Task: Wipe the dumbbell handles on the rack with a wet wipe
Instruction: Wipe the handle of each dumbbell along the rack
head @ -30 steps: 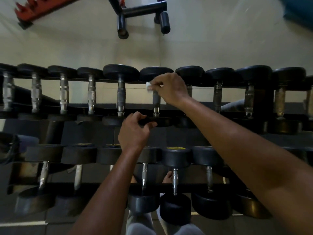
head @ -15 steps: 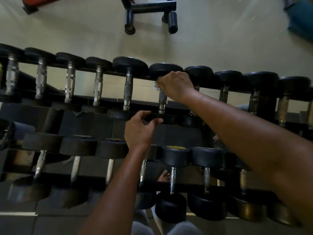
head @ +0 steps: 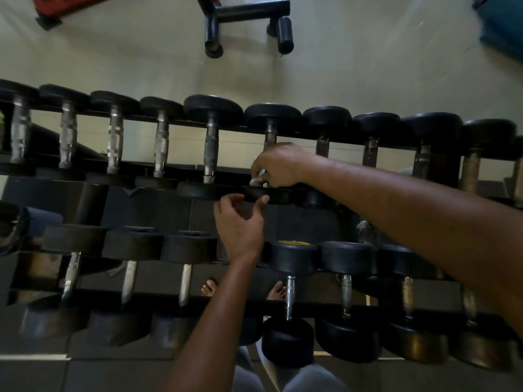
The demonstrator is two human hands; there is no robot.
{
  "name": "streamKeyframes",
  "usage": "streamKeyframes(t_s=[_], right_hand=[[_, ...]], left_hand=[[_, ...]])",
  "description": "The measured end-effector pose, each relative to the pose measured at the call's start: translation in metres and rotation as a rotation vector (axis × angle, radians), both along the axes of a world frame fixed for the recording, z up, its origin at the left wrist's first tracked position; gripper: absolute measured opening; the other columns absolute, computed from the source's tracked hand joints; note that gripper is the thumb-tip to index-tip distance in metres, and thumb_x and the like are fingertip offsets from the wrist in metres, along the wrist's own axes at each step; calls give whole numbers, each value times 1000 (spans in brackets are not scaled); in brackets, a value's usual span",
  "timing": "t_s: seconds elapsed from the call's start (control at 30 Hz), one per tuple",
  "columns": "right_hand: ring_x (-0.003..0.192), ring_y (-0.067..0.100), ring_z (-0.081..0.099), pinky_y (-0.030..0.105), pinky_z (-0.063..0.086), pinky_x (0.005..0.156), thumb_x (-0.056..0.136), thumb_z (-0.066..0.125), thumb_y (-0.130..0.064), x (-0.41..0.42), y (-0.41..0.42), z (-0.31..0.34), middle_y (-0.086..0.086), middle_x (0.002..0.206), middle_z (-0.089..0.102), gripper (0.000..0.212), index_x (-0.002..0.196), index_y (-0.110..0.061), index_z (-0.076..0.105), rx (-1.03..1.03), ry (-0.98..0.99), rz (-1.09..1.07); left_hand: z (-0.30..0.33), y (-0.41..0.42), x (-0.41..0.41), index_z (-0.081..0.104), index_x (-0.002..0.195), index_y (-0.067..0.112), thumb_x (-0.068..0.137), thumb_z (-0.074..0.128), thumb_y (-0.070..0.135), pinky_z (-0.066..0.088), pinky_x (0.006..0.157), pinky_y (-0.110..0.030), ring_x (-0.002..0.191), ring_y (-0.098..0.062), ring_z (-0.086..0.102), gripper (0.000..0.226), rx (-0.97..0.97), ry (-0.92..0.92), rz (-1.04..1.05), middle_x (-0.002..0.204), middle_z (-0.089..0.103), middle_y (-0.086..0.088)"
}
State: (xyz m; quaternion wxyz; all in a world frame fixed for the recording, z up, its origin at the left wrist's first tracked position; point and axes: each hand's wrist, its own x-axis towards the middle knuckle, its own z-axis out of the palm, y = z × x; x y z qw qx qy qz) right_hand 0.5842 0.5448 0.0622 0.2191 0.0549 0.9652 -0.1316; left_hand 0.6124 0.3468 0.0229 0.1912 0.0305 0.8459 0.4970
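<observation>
A two-tier black rack (head: 353,305) holds rows of black dumbbells with metal handles. My right hand (head: 278,165) grips a white wet wipe (head: 258,180) wrapped round the near end of one upper-row dumbbell handle (head: 270,134), sixth from the left. Below it, my left hand (head: 240,222) has its thumb and fingertips curled on the near black head (head: 280,195) of that same dumbbell. Most of the wipe is hidden under my fingers.
The neighbouring handle (head: 210,148) stands just left of my right hand. Lower-row dumbbells (head: 293,257) sit under my arms. A black bench frame (head: 246,12) and a red frame (head: 56,7) lie on the pale floor beyond the rack. My bare toes (head: 209,288) show below.
My right hand has slid with the wipe down the handle from its far end to its near end. My left hand has stayed at the near head.
</observation>
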Motion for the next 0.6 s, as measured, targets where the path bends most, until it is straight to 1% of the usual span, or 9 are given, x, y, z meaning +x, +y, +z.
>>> streamKeyframes(t_s=[0.03,0.1,0.17,0.27,0.33,0.43,0.47,0.53,0.6], right_hand=[[98,14,65,32,53,80,99,69,-28,4,-1,-5,-14,106,66,23,122,-32,73,-56,8,-42],[98,10,67,30,53,81,101,70,-28,13,1,-13,-15,106,69,18,117,-30,77,-218,89,-194],[99,4,68,28,53,88,101,73,-30,21,7,-17,-15,108,74,14,113,-28,80,-390,267,-437],[98,1,67,27,53,88,101,74,-31,35,16,-24,-18,104,73,15,113,-26,80,-499,522,-741],[94,5,69,36,60,85,101,74,-32,42,18,-33,-18,104,73,18,116,-25,79,-508,596,-872],[93,5,72,42,65,84,100,75,-32,45,21,-45,-20,104,73,21,118,-23,80,-509,654,-970],[94,4,71,41,65,85,100,75,-32,45,21,-48,-20,103,73,21,118,-23,80,-498,675,-985],[95,3,71,39,64,85,100,75,-31,43,24,-51,-18,102,74,21,118,-21,80,-482,709,-1011],[95,5,72,41,64,83,101,75,-30,41,27,-53,-16,102,75,20,118,-20,80,-489,730,-1026]], left_hand=[[-2,0,6,65,116,17,80,91,55,43,82,-6,101,-11,63,59,18,-102,68,114,64,1],[-8,-1,14,62,129,18,73,93,62,49,91,-20,113,-16,65,77,97,-383,148,121,66,2],[-12,0,18,53,147,20,70,98,54,48,94,-25,127,-15,60,96,207,-565,134,139,61,3],[-23,7,17,42,160,23,68,102,42,44,106,-29,143,-13,49,112,308,-566,108,157,50,5],[-29,13,16,45,159,24,64,105,40,45,113,-32,143,-13,51,114,345,-544,144,157,51,7],[-43,18,18,61,147,22,57,109,41,52,115,-40,134,-16,63,104,401,-546,218,145,67,4],[-46,18,18,66,142,18,59,109,37,56,110,-39,129,-18,67,95,433,-532,238,138,72,1],[-50,19,17,73,128,8,65,104,24,61,95,-28,115,-18,75,72,485,-514,262,122,79,-3],[-56,17,11,77,106,6,68,101,22,60,81,-25,94,-16,78,47,522,-548,245,101,81,-4]])
